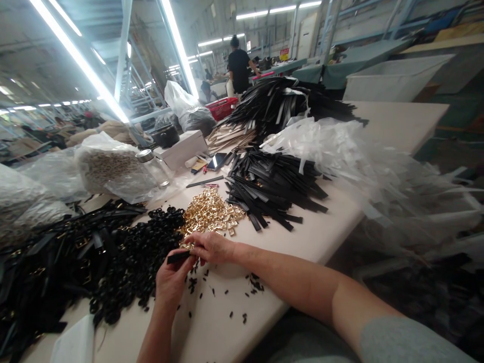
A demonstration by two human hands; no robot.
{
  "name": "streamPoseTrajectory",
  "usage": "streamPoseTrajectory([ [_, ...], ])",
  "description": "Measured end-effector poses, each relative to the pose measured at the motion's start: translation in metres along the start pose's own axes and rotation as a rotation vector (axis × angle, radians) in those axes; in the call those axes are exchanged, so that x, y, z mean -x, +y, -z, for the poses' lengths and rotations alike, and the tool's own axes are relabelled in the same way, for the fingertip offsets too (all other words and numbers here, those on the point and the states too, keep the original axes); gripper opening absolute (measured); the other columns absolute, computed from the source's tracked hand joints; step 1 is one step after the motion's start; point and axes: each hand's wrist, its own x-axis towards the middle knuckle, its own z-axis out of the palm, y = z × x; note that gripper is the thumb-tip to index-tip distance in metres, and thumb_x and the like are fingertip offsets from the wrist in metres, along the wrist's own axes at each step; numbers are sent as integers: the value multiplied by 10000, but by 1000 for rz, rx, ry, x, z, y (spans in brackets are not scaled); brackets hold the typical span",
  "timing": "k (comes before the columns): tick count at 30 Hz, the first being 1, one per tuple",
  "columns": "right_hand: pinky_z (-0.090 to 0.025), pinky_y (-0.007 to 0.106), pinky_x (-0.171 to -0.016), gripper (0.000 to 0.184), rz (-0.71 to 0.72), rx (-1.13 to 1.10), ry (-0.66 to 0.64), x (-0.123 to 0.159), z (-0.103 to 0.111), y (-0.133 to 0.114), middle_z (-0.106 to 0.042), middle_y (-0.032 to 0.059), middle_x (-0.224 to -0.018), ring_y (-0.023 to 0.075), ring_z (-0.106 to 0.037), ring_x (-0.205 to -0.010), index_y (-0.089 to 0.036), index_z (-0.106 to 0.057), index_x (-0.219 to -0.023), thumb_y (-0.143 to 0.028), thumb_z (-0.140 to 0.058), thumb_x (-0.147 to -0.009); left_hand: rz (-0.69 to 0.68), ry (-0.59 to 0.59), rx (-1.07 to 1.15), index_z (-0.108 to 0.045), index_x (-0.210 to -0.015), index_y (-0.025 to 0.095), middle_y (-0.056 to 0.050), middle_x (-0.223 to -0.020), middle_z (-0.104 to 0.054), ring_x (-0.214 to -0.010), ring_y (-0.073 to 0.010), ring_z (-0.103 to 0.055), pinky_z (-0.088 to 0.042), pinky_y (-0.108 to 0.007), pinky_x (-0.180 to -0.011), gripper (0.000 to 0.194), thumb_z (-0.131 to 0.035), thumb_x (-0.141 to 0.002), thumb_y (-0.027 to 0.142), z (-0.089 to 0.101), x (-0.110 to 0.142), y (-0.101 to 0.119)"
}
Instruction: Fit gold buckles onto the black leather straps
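My left hand (171, 275) is closed around a short black strap (177, 257), which points out to the left between thumb and fingers. At the strap's right end, the fingers of my right hand (212, 248) are pinched; whether a buckle sits between them is too small to tell. Just beyond my hands lies a heap of gold buckles (209, 212). Left of it spreads a pile of small black loops (151, 252). Farther left are black straps with gold buckles fitted (64, 262). Loose black straps (272, 181) lie fanned out behind the buckles, to the right.
A glass jar (161, 171), a phone (217, 161) and a white box (185, 151) stand behind. Clear plastic wrapping (340, 146) hangs over the table's right edge. Small black scraps (255, 283) dot the tabletop (212, 322). Another person (239, 68) stands far back.
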Motion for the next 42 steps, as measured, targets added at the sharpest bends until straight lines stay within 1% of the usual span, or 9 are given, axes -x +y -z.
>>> streamPoseTrajectory([
  [4, -505, 181, -620, 318, 28, -8, -48, 0, 2, -1, -663, -7, -757, 79, -641, -606, -145, -540, -1252, -168, -486, -939, 33, 34, -23, -691, -820, 154, -14, -687, -680, -600, -150, -587, -490, -277, -601, 425, -863, -551, 434, 3, -1, 3],
  [8, -532, 184, -703, 338, 57, -48, -116, -1, 2, -1, -709, 30, -867, 92, -700, -731, -138, -544, -1271, -153, -494, -937, 84, 96, 7, -690, -773, 148, -19, -662, -671, -590, -148, -588, -481, -267, -576, 442, -871, -512, 456, 7, -2, 5],
  [14, -538, 203, -767, 304, 76, -84, -129, -1, 3, 0, -722, 38, -983, 98, -702, -785, -151, -587, -1231, -187, -517, -937, 106, 64, 120, -703, -792, 162, 5, -669, -647, -585, -119, -576, -481, -235, -570, 393, -873, -537, 407, 8, -3, 6],
  [18, -533, 194, -717, 211, 37, -130, -128, -2, 3, -1, -724, 24, -934, 97, -695, -749, -146, -640, -1099, -175, -523, -926, 120, 60, 131, -703, -795, 164, 2, -694, -660, -593, -119, -579, -478, -235, -579, 377, -872, -547, 392, 8, -3, 4],
  [22, -524, 189, -671, 170, 3, -137, -77, -3, 0, -1, -717, 13, -866, 94, -690, -692, -144, -639, -1051, -176, -541, -916, 113, 51, 120, -709, -825, 168, -3, -721, -676, -623, -128, -592, -486, -241, -605, 395, -871, -556, 407, 8, -3, 4],
  [26, -526, 196, -638, 178, -20, -158, -49, -2, -1, -2, -710, 15, -839, 102, -691, -674, -147, -620, -1072, -165, -522, -923, 86, -23, 64, -713, -859, 170, -15, -757, -693, -649, -135, -599, -483, -248, -628, 391, -861, -592, 414, 8, -2, 6],
  [31, -526, 201, -658, 189, 9, -45, -16, -1, 1, -3, -679, -5, -735, 112, -692, -672, -142, -624, -1077, -143, -536, -910, 78, -69, 31, -708, -878, 167, -24, -771, -707, -667, -152, -608, -483, -262, -638, 409, -871, -586, 404, 8, -2, 9],
  [37, -503, 185, -604, 215, -26, -89, -45, -3, -1, 3, -700, 0, -773, 89, -664, -611, -167, -606, -1125, -172, -499, -939, 98, -65, 28, -714, -855, 162, -20, -733, -701, -637, -144, -593, -468, -250, -604, 423, -870, -575, 439, 7, -1, 8],
  [42, -505, 187, -606, 291, 22, -118, -85, -1, -2, 5, -705, 7, -789, 97, -668, -626, -163, -561, -1200, -227, -573, -916, 132, -31, 86, -718, -805, 158, 1, -667, -669, -574, -115, -553, -461, -231, -564, 410, -890, -539, 418, 9, -3, 3],
])
